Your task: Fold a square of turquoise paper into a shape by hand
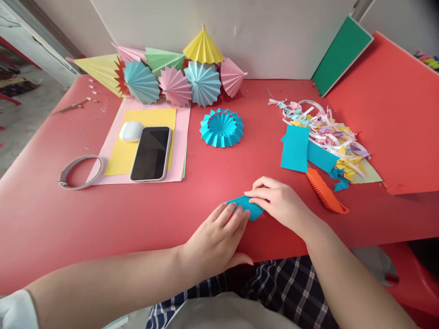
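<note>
A small piece of blue paper (pixel 253 209) lies near the front edge of the red table. The fingers of my left hand (pixel 221 233) rest flat on its left part, with the thumb apart near the table edge. My right hand (pixel 276 201) pinches the paper's upper right side between thumb and fingers. Behind my hands sits a pleated blue paper ring (pixel 222 128). To the right are a blue paper rectangle (pixel 295 148), another blue strip (pixel 321 156) and an orange cutter (pixel 325 192).
Pleated paper umbrellas (pixel 202 84) line the back wall. A phone (pixel 151 154) and white case (pixel 131 131) lie on stacked paper (pixel 176 169) at left, beside a looped band (pixel 63 177). Paper scraps (pixel 331 132) are heaped at right, near a leaning green board (pixel 341 55).
</note>
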{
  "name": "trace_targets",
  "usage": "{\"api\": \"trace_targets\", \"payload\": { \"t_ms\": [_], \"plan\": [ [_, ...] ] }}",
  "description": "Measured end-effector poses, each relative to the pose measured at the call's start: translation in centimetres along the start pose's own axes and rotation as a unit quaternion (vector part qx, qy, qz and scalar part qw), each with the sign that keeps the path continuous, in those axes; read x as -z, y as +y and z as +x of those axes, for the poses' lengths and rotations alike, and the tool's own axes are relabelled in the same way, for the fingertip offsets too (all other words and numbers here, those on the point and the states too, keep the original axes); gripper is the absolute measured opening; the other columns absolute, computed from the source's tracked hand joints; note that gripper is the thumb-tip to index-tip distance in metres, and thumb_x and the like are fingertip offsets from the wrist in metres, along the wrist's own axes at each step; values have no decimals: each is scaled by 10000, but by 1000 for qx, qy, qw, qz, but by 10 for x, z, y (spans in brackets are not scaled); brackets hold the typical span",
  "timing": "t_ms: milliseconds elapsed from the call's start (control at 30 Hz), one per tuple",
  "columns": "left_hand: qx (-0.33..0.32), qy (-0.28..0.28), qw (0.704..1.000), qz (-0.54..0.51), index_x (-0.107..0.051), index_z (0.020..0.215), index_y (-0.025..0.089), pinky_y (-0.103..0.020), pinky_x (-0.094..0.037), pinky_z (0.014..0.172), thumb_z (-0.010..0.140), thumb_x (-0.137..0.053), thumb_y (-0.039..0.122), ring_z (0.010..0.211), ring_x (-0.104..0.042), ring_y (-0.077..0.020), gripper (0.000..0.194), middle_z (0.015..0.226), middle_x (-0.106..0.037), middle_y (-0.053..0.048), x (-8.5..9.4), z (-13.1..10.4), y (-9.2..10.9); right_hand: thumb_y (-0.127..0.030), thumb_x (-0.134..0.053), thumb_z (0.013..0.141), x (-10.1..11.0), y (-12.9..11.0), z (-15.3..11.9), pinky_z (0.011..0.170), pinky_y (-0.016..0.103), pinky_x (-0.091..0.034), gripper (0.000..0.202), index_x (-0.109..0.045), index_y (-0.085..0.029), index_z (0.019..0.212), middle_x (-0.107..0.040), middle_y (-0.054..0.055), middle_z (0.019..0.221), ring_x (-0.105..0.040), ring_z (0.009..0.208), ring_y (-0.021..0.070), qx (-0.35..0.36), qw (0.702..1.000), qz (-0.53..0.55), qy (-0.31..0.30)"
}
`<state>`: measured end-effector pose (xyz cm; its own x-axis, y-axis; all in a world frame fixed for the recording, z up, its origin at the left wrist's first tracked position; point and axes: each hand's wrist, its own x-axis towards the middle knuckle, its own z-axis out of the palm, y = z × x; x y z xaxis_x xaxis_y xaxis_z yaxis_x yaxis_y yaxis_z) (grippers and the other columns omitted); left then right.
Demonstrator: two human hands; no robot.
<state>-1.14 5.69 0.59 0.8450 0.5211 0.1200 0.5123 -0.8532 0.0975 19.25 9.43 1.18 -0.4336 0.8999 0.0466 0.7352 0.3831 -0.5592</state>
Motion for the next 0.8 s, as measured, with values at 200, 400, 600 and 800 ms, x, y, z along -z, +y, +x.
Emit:
{"api": "trace_targets", "payload": {
  "t_ms": [200,400,600,800],
  "plan": [
    [-10,35,999,27,-516,1187,-15,-434,-405,952,840,-301,648,1090,-527,-329,779,1183,-581,-201,-2,-4,2,-189,-492,870,-1,-4,0,680,252,-465,187,-679,-202,884,-609,35,838,-583,760,136,22,999,-30,21],
    [-14,44,998,44,-535,1174,2,-399,-428,943,872,-373,556,1075,-546,-288,651,1178,-590,-168,0,-4,0,-174,-498,869,-2,-5,-1,634,236,-445,196,-668,-169,772,-610,29,766,-563,722,125,66,995,-57,48],
    [30,30,998,51,-540,1186,59,-451,-413,961,855,-369,591,1213,-448,-343,649,1306,-487,-209,7,-3,2,-198,-467,892,1,-9,-5,656,234,-442,209,-663,-163,829,-612,33,805,-562,752,122,72,995,-63,19],
    [40,18,997,56,-523,1216,71,-447,-398,979,847,-366,609,1180,-494,-312,671,1296,-502,-205,7,-5,4,-193,-463,893,3,-8,-8,676,237,-448,203,-654,-163,832,-610,35,829,-560,765,121,66,996,-55,-16]
  ]
}}
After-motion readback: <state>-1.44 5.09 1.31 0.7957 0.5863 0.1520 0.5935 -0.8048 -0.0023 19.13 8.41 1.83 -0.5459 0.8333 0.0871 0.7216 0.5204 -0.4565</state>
